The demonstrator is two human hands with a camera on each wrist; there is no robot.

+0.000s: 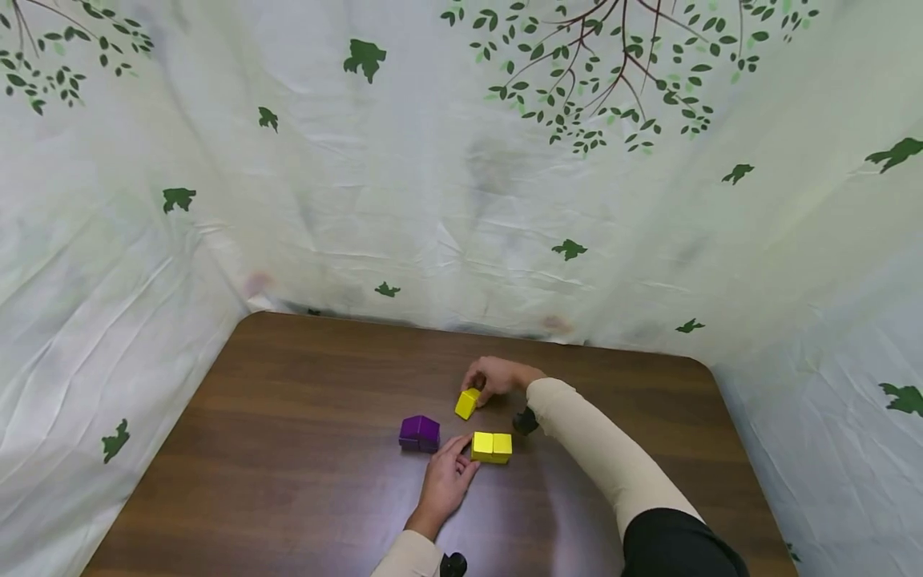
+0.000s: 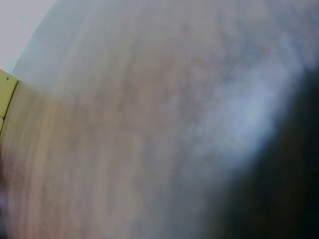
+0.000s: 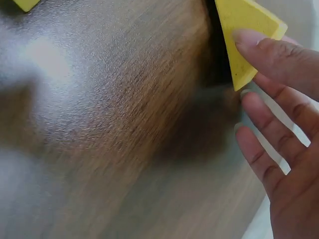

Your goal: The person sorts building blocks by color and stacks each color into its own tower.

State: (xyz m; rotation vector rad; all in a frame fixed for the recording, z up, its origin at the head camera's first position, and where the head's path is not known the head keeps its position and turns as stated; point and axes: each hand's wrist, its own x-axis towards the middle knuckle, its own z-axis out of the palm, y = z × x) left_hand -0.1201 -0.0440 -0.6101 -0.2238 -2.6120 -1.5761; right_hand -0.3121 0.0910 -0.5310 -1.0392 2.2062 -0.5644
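Observation:
My right hand pinches a yellow triangular block between thumb and fingers, above the far middle of the table. Its other fingers are spread below the block in the right wrist view. Nearer to me, two yellow blocks sit side by side. My left hand lies at their left side, its fairly straight fingers right at the edge and the thumb near the front corner. The left wrist view catches only a yellow corner at its left border.
A group of purple blocks stands just left of the yellow pair, close to the left fingertips. The brown wooden table ends at a white curtain printed with leaves. Dark cameras are strapped at the wrists.

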